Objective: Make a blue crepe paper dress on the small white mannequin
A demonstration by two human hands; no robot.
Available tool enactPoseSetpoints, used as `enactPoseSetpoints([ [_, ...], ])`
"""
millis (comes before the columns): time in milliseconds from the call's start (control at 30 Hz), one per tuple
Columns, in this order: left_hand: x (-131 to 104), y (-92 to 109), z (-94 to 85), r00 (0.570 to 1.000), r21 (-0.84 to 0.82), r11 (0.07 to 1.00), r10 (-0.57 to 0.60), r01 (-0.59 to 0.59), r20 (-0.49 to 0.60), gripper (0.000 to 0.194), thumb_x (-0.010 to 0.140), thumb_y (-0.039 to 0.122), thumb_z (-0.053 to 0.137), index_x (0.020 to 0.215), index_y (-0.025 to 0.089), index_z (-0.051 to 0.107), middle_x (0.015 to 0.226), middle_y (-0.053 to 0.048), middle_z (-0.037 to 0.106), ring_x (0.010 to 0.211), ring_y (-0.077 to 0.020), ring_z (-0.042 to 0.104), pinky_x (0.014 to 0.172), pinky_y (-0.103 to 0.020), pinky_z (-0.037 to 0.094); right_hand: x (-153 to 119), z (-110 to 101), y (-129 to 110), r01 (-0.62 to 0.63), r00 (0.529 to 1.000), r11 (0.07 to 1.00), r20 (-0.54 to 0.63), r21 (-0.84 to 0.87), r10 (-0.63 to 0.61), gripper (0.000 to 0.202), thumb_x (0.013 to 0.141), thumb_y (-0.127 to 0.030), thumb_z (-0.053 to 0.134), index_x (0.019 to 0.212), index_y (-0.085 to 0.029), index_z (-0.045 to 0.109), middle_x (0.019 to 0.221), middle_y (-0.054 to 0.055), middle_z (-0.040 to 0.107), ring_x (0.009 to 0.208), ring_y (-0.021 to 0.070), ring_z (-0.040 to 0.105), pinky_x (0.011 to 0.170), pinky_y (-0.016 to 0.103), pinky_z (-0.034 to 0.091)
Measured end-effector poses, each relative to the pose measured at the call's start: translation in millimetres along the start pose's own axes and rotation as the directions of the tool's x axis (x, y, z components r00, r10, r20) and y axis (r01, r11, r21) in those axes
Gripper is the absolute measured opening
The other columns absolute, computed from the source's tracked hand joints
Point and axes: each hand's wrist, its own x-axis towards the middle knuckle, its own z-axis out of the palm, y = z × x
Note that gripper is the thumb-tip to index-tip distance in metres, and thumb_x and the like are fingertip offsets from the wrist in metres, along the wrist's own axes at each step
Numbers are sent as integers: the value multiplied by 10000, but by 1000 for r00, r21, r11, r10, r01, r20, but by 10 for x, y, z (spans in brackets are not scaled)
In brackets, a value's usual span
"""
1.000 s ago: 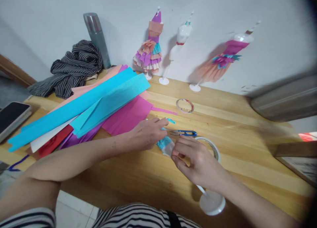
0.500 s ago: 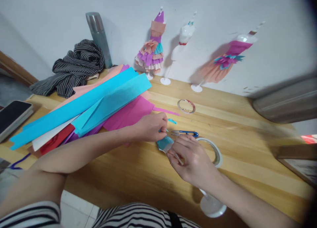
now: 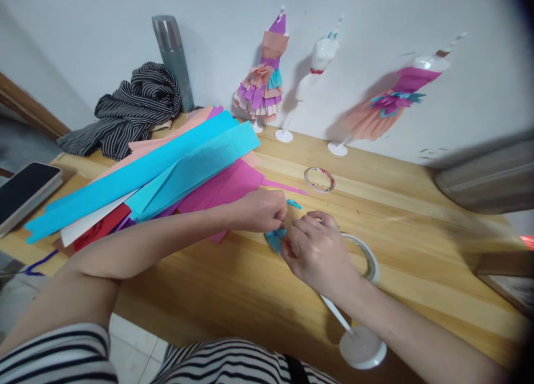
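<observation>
Over the table's front part, my left hand (image 3: 270, 210) is closed in a pinch at the upper end of a piece of blue crepe paper (image 3: 274, 240). Beside it, my right hand (image 3: 315, 253) is closed too, its fingertips against the same paper. The paper is wrapped on or lies against a small white display stand, mostly covered by my hands. From under my right hand the stand's thin stem (image 3: 337, 313) slants down to its round white base (image 3: 362, 348). A white tape roll (image 3: 369, 259) lies just behind my right wrist.
Folded crepe paper sheets (image 3: 137, 178) are piled at left, near a phone (image 3: 31, 192), striped cloth (image 3: 137, 108) and flask (image 3: 173, 55). Along the wall stand a ruffled paper dress (image 3: 265, 86), a bare white figure (image 3: 325, 54) and a peach-skirted dress (image 3: 371, 119). Another tape ring (image 3: 319, 180) lies mid-table.
My right hand has moved up and closer to my left hand, now covering the blue-handled snips and more of the blue paper. More of the stem shows. The view has shifted slightly.
</observation>
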Motion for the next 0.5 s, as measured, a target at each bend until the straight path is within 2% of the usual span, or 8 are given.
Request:
enactPoseSetpoints([
  [200,-23,-13,-4,999,29,999,28,-28,26,148,740,202,548,628,159,636,805,-35,644,748,-147,593,655,-234,445,40,29,31,-78,993,994,90,77,71,140,663,-83,527,575,-191,525,550,29,589,584,176,517,731,339,347],
  [367,-98,18,-41,997,42,997,59,-62,57,119,735,153,564,761,177,678,969,-38,635,839,-158,602,725,-242,469,69,30,49,-130,982,988,146,88,116,159,673,-98,538,547,-189,501,535,27,590,562,172,525,684,324,333],
  [500,-162,43,-39,996,59,995,74,-77,54,159,745,131,567,800,208,694,995,-23,625,875,-162,599,753,-244,470,93,5,71,-140,973,984,201,110,116,161,682,-95,544,555,-188,511,536,19,580,546,157,509,664,313,328],
])
